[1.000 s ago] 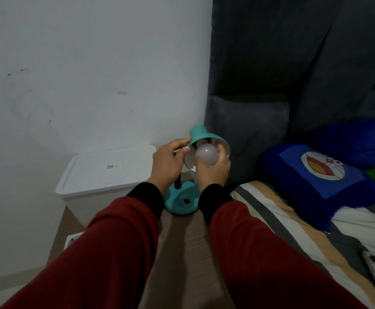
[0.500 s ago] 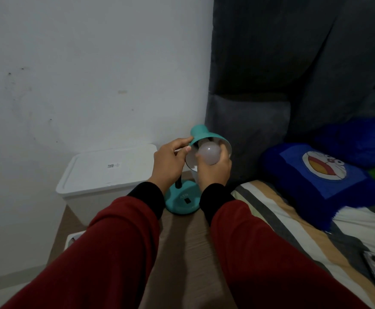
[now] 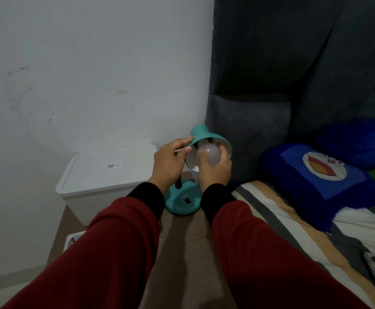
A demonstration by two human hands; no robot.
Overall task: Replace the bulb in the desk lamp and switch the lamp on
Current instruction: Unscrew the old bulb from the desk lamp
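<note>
Though blurred, "ATN" on lamp base (image 3: pixel 183 200).

The bulb (image 3: pixel 209 154) base and the socket are hidden inside the lamp shade (image 3: pixel 204 136). The lamp's neck is largely covered by the left hand (image 3: pixel 168 166). Below the shade, the base lettering is too blurred to read.
</note>
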